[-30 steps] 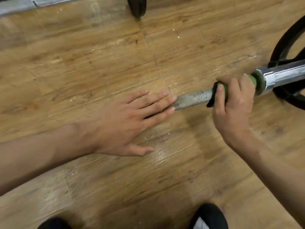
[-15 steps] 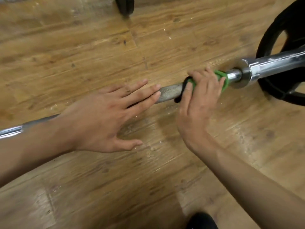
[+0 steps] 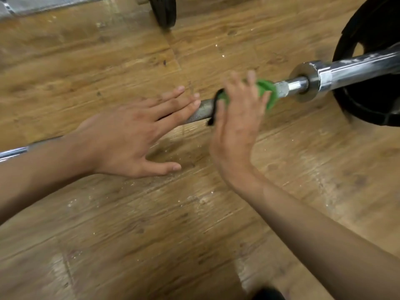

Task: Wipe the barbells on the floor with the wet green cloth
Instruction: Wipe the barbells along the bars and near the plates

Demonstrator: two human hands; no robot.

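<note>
Two hands engage the barbell [image 3: 201, 109] at frame centre: left hand [image 3: 129, 135] flat, fingers straight; right hand [image 3: 238, 120] wraps the green cloth [image 3: 267, 89] round its shaft. Judged handling: barbell heavy, rigid; green cloth soft, limp.

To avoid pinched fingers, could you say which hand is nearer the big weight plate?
Right. Right hand covers the cloth near the plate; left hand rests farther along the bar.

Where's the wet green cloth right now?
Head view, right of centre: green cloth wraps the grey barbell shaft under the right hand, between left hand and chrome collar.
</note>
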